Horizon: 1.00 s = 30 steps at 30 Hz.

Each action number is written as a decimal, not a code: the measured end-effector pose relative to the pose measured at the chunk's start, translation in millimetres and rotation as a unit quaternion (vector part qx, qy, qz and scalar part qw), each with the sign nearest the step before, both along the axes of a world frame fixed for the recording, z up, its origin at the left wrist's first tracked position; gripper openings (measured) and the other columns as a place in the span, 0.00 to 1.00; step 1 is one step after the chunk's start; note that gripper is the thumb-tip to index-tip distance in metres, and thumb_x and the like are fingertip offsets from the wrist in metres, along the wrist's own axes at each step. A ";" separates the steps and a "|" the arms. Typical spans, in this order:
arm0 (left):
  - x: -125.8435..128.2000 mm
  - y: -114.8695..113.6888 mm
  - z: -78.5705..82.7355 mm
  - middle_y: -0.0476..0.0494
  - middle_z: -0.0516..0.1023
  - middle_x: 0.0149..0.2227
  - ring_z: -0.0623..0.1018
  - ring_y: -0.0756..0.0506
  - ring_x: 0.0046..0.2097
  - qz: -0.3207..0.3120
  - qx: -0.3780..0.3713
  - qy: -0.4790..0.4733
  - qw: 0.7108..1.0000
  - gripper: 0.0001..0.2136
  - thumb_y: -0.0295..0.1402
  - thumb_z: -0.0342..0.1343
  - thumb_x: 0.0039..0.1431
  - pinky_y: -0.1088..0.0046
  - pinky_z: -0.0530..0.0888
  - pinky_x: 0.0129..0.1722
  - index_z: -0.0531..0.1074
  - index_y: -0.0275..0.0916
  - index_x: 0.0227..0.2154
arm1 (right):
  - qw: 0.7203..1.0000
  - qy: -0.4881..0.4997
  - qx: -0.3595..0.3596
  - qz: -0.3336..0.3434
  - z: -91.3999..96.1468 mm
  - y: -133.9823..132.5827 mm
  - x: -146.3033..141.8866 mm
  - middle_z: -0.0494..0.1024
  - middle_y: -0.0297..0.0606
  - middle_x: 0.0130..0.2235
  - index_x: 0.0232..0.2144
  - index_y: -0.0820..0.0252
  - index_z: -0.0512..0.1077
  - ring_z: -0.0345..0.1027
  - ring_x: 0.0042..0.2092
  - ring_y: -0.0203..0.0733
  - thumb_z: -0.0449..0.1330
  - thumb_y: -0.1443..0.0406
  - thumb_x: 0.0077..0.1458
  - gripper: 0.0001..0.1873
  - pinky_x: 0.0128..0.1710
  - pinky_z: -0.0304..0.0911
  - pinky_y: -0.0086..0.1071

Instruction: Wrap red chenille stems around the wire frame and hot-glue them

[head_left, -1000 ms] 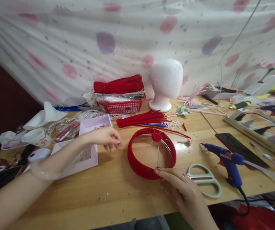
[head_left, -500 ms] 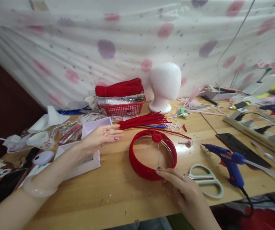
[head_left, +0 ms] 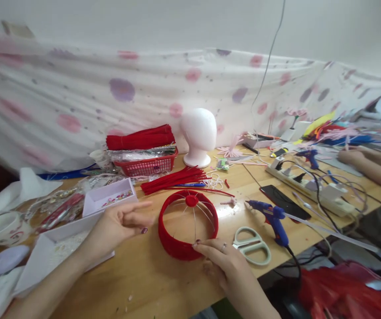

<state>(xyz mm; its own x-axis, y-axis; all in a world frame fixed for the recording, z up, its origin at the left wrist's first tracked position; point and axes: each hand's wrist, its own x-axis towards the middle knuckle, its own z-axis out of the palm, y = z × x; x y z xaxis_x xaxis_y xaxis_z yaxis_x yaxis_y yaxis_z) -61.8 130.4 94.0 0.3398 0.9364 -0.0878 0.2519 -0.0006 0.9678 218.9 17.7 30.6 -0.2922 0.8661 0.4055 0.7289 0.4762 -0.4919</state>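
Note:
A red velvety round headpiece frame lies on the wooden table, with thin wires running from its band to a small red disc above the middle. My right hand grips the band at the near edge, fingertips on top; the thumb is hidden. Left of the frame, my left hand hovers with fingers stretched out and nothing in it, apart from the band. Behind the frame lies a bundle of red fuzzy stems beside a blue pen.
Scissors and a blue glue gun lie to the right, near a black phone and a power strip. A white foam head and a red basket stand behind. Another person's hands show at far right.
The view has swung right and up, bringing another person's hands into sight. My left hand has turned from palm up to sideways. The right hand stays on the frame.

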 end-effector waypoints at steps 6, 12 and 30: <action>14.6 -25.2 -33.5 0.47 0.85 0.27 0.84 0.43 0.30 0.007 0.044 0.018 0.999 0.28 0.36 0.62 0.47 0.62 0.82 0.40 0.75 0.38 0.54 | 0.999 0.030 0.020 -0.011 3.7 -1.9 -4.2 0.82 0.42 0.46 0.49 0.56 0.77 0.77 0.45 0.42 0.51 0.78 0.56 0.24 0.44 0.73 0.32; 33.8 -55.0 -60.1 0.52 0.85 0.30 0.78 0.53 0.21 -0.044 0.348 0.133 0.927 0.13 0.34 0.53 0.65 0.84 0.74 0.24 0.78 0.46 0.49 | 0.997 0.036 0.067 -0.012 0.0 -0.3 -7.1 0.82 0.40 0.45 0.48 0.53 0.76 0.77 0.44 0.41 0.51 0.77 0.58 0.23 0.42 0.73 0.31; 79.1 -67.9 -81.6 0.52 0.79 0.19 0.77 0.48 0.16 -0.032 0.515 0.259 0.816 0.19 0.32 0.32 0.75 0.76 0.67 0.15 0.71 0.37 0.43 | 0.967 0.134 0.166 -0.136 -31.7 -13.0 -38.0 0.78 0.42 0.46 0.48 0.51 0.73 0.74 0.46 0.41 0.52 0.77 0.59 0.22 0.44 0.70 0.34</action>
